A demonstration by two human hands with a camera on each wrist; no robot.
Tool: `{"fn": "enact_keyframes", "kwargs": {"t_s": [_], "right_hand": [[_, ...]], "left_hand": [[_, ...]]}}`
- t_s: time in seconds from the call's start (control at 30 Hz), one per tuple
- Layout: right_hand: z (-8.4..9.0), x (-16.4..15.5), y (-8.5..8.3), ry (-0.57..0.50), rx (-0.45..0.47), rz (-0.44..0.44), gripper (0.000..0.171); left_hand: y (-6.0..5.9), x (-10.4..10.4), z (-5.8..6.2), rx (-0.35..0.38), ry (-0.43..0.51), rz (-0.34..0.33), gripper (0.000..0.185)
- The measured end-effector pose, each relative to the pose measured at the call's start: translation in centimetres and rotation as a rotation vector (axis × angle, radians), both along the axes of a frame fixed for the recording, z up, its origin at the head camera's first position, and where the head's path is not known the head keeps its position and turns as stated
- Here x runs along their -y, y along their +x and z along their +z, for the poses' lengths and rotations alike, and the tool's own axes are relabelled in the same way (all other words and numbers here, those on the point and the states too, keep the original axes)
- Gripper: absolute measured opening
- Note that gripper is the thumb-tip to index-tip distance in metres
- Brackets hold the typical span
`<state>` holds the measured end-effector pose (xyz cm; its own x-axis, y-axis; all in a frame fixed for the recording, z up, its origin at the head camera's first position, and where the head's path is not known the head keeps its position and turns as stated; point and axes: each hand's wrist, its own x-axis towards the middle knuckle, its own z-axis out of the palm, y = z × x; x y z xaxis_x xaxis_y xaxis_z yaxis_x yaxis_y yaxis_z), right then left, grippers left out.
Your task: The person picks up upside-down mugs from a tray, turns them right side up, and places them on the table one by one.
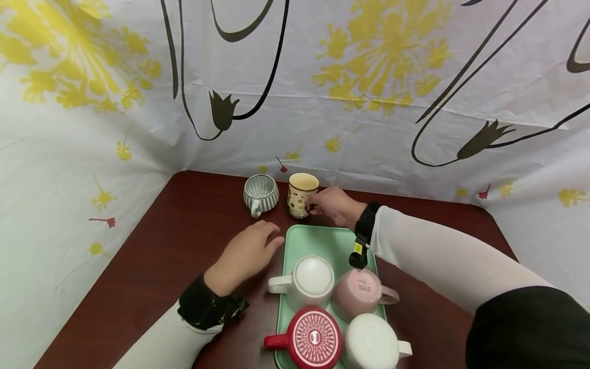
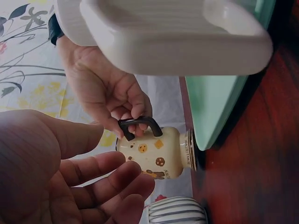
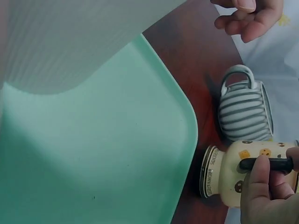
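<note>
My right hand [image 1: 338, 205] pinches the dark handle [image 2: 140, 123] of a cream mug [image 1: 301, 192] with a cookie pattern, upright beyond the far edge of a green tray [image 1: 318, 236]. In the right wrist view, thumb and fingers close round that handle [image 3: 271, 164]. My left hand [image 1: 244, 256] hovers left of the tray, its fingers relaxed and holding nothing. A grey ribbed cup [image 1: 260, 192] stands upright left of the cream mug, its handle toward me.
Upside down on the tray are a white mug [image 1: 313, 277], a pink mug [image 1: 361, 292], a red mug [image 1: 315, 338] and another white mug [image 1: 371, 341]. A patterned cloth [image 1: 295, 102] hangs behind the dark wooden table [image 1: 147, 246].
</note>
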<state>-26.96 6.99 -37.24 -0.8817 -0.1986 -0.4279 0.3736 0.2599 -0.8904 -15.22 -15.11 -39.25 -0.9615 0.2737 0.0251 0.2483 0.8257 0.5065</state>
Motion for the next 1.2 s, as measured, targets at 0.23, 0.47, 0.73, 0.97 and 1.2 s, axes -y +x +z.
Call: {"fn": "enact_keyframes", "kwargs": {"t_s": [0.23, 0.47, 0.73, 0.97, 1.2], "right_hand": [[-0.8, 0.8, -0.4, 0.001, 0.037, 0.044, 0.035], [-1.2, 1.6, -0.6, -0.001, 0.077, 0.084, 0.04], [-1.0, 1.8, -0.7, 0.009, 0.077, 0.113, 0.045], [-0.2, 1.4, -0.4, 0.067, 0.056, 0.191, 0.033], [1.0, -0.2, -0.2, 0.274, -0.046, 0.327, 0.033]], "left_hand": [[-0.1, 0.1, -0.4, 0.02, 0.008, 0.012, 0.033], [-0.2, 0.2, -0.7, 0.027, -0.004, 0.015, 0.033], [-0.2, 0.1, -1.0, 0.022, -0.004, 0.019, 0.033], [-0.1, 0.0, -0.9, 0.021, -0.007, 0.019, 0.032], [-0.1, 0.1, -0.8, 0.025, -0.013, 0.016, 0.033]]}}
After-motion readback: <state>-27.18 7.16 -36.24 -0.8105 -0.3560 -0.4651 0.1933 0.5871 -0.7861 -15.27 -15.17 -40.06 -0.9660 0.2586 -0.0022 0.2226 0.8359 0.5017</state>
